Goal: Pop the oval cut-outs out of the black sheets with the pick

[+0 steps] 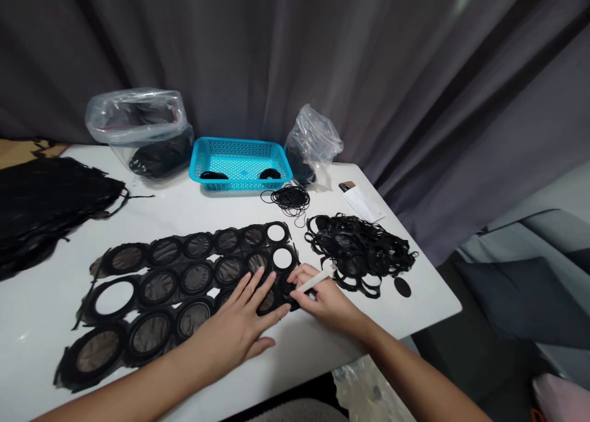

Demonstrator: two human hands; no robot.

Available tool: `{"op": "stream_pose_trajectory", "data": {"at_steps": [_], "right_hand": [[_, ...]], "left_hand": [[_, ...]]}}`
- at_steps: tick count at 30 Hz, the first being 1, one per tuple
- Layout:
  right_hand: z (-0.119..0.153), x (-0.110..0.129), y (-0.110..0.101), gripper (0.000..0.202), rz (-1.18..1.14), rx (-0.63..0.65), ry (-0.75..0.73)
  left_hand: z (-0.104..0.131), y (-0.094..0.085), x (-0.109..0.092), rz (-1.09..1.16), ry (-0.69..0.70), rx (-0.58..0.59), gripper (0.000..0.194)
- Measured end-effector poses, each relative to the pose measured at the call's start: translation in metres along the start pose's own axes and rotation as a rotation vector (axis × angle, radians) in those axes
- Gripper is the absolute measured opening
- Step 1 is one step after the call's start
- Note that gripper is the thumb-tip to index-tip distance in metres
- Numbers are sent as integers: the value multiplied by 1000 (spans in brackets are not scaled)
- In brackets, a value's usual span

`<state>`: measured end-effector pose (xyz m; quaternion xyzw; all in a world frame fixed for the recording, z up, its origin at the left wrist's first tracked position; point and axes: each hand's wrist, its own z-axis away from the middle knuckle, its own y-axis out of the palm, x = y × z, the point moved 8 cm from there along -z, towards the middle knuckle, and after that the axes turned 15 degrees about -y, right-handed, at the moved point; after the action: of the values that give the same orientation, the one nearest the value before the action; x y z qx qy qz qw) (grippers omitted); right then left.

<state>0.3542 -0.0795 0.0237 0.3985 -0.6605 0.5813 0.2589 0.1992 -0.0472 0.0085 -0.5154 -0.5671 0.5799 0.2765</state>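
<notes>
A black sheet of joined rings lies flat on the white table, in three rows. Most rings have a thin dark film inside; a few show white table through them. My left hand rests on the sheet's front right part, fingers spread, holding nothing. At the sheet's right end, my right hand is closed around a thin white tool, its fingertips at the corner ring. The tool's tip is hidden by the fingers. Just right of that hand sits a tangled pile of black ring scraps.
A blue basket stands at the back between two clear plastic bags with black contents. Loose black cords lie before it. Black sheets are stacked at left. A black disc and a phone lie right.
</notes>
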Motion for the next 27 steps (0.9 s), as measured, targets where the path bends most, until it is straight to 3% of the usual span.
{"op": "stream_pose_trajectory", "data": {"at_steps": [5, 16, 23, 25, 27], "right_hand": [[0, 3, 1, 21, 13, 3, 2], [1, 5, 0, 20, 89, 16, 15], [12, 22, 20, 18, 385, 107, -267], [11, 14, 5, 19, 413, 3, -266], [9, 1, -26, 19, 420, -205, -174]], "left_hand": [[-1, -2, 0, 19, -4, 7, 66], [-1, -3, 0, 34, -9, 20, 68], [-2, -2, -2, 42, -5, 11, 70], [-2, -1, -2, 44, -6, 5, 67], [-2, -2, -2, 37, -4, 7, 67]]}}
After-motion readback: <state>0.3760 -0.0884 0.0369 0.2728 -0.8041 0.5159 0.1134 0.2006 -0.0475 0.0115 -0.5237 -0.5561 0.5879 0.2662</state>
